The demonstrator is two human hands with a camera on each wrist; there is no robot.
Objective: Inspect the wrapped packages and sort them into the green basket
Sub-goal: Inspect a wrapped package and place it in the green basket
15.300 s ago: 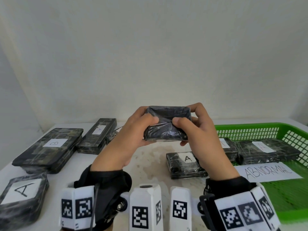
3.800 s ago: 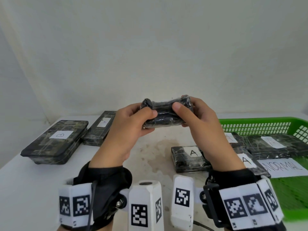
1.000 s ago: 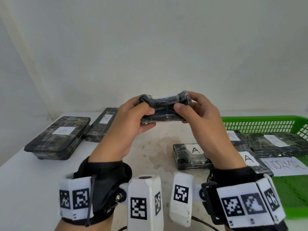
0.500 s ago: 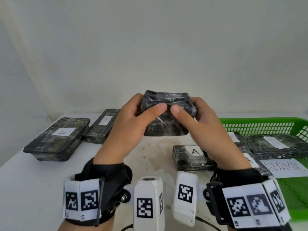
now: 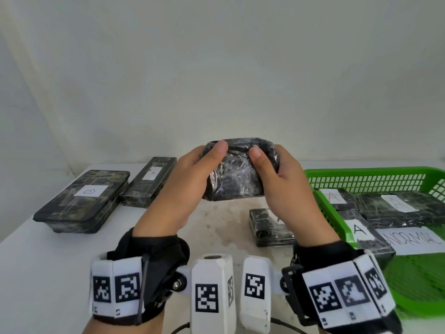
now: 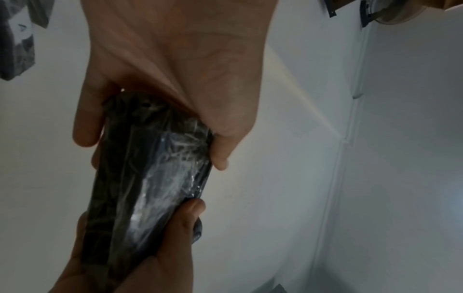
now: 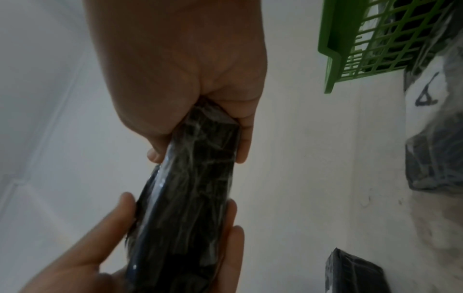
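Note:
Both hands hold a dark, film-wrapped package [image 5: 234, 175] up in the air above the table, its broad face toward me. My left hand [image 5: 192, 175] grips its left end and my right hand [image 5: 285, 183] grips its right end, with both thumbs on the near face by the top edge. No label shows on this face. The left wrist view shows the package [image 6: 150, 178] edge-on between the two hands, as does the right wrist view [image 7: 195, 188]. The green basket [image 5: 361, 171] stands at the right with several "A"-labelled packages [image 5: 399, 208] inside.
One wrapped package [image 5: 267, 227] lies on the white table under my right hand, beside the basket. Two more lie at the far left, one labelled "B" [image 5: 81, 201] and one labelled "A" [image 5: 149, 182]. A paper sign [image 5: 414, 239] lies in the basket.
Over the last second the package has tipped from edge-on to broad face toward me. My thumbs have shifted up to its top edge. Both hands keep their hold.

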